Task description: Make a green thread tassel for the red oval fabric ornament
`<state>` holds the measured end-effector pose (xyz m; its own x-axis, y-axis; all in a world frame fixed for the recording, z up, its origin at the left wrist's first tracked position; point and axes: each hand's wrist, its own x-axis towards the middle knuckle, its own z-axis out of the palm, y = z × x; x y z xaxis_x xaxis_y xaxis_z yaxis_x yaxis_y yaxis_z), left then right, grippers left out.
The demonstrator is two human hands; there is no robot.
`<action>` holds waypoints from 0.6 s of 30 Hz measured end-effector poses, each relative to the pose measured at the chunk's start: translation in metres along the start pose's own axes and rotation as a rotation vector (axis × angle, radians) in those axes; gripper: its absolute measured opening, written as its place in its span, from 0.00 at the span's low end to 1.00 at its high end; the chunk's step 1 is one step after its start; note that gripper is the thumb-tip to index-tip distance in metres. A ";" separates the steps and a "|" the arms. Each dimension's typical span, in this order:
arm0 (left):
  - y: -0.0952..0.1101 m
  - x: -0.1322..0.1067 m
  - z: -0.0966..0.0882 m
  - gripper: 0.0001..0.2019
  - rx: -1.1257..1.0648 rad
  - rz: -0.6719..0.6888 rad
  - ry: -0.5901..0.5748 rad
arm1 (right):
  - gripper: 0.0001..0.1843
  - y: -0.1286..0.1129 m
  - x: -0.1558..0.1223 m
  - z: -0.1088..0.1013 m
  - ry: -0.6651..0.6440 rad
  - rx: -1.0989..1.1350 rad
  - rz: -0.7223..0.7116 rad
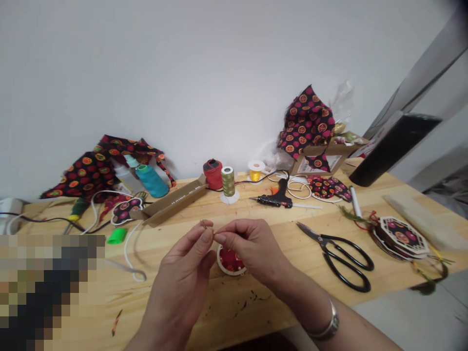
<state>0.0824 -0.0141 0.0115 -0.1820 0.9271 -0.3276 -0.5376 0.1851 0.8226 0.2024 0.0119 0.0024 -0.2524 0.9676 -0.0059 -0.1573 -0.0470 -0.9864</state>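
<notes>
From where I stand, the round fabric-faced disc [230,262] lies on the wooden table [287,234], partly hidden by the person's right hand [256,248]. The thin strand [204,224] is raised above the far edge of the disc, at the fingertips. The left hand [185,268], on the left of the disc, grips the strand between thumb and forefinger, with a short bit projecting past the fingers. The right hand, above the disc, has thumb and forefinger pressed together against the left fingertips; whether they pinch the same strand is too small to determine. A silver bracelet [333,321] sits on the right wrist.

Scissors [322,240] lie to the right of the disc, blades parted slightly at most. Beyond the disc and to its right, a black glue gun [273,200] rests on its side. Directly beyond the disc stands an olive thread spool [228,183], with a red spool [213,176] just beside it. A green cap [116,236] lies well to the left of the disc. Dark scraps [244,305] are scattered on the near side of the disc.
</notes>
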 end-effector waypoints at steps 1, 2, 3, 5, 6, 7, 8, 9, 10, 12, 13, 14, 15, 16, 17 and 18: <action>0.001 0.000 0.000 0.10 -0.013 -0.007 -0.008 | 0.04 0.000 0.000 -0.001 0.002 -0.022 -0.006; 0.001 -0.001 0.000 0.10 -0.031 -0.010 -0.022 | 0.04 -0.001 0.000 -0.002 0.001 -0.041 -0.006; 0.002 -0.001 0.001 0.09 -0.052 -0.012 -0.037 | 0.05 -0.002 0.000 -0.003 -0.001 -0.056 0.001; 0.003 -0.002 0.001 0.05 -0.094 -0.002 -0.071 | 0.06 -0.003 -0.001 -0.005 -0.004 -0.075 0.022; 0.004 -0.002 0.001 0.05 -0.110 0.006 -0.086 | 0.06 -0.003 -0.001 -0.006 -0.004 -0.081 0.030; 0.004 -0.002 0.002 0.05 -0.126 0.016 -0.092 | 0.06 -0.004 -0.001 -0.008 -0.004 -0.085 0.035; 0.005 -0.002 0.001 0.05 -0.139 0.025 -0.091 | 0.06 -0.004 0.000 -0.010 0.001 -0.088 0.038; 0.005 -0.002 0.001 0.06 -0.150 0.033 -0.085 | 0.06 -0.004 0.000 -0.011 0.007 -0.090 0.041; 0.006 -0.002 0.001 0.06 -0.160 0.039 -0.078 | 0.05 -0.005 0.001 -0.013 0.011 -0.094 0.047; 0.007 -0.001 -0.002 0.06 -0.172 0.053 -0.069 | 0.05 -0.007 0.003 -0.016 0.014 -0.109 0.057; 0.007 0.000 -0.003 0.07 -0.172 0.061 -0.069 | 0.05 -0.008 0.004 -0.018 0.013 -0.124 0.056; 0.008 0.000 -0.005 0.07 -0.169 0.071 -0.072 | 0.05 -0.009 0.005 -0.019 0.010 -0.143 0.050; 0.008 -0.001 -0.007 0.07 -0.163 0.079 -0.070 | 0.05 -0.010 0.006 -0.021 0.006 -0.166 0.039; 0.008 -0.001 -0.008 0.08 -0.155 0.086 -0.064 | 0.05 -0.012 0.007 -0.023 0.004 -0.190 0.026; 0.008 -0.002 -0.010 0.08 -0.143 0.090 -0.056 | 0.06 -0.013 0.008 -0.025 0.001 -0.216 0.010; 0.009 -0.004 -0.011 0.08 -0.134 0.096 -0.050 | 0.06 -0.013 0.010 -0.026 -0.005 -0.243 -0.015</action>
<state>0.0693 -0.0196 0.0148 -0.1983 0.9541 -0.2242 -0.6256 0.0529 0.7783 0.2273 0.0284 0.0112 -0.2564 0.9665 0.0097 0.0730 0.0294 -0.9969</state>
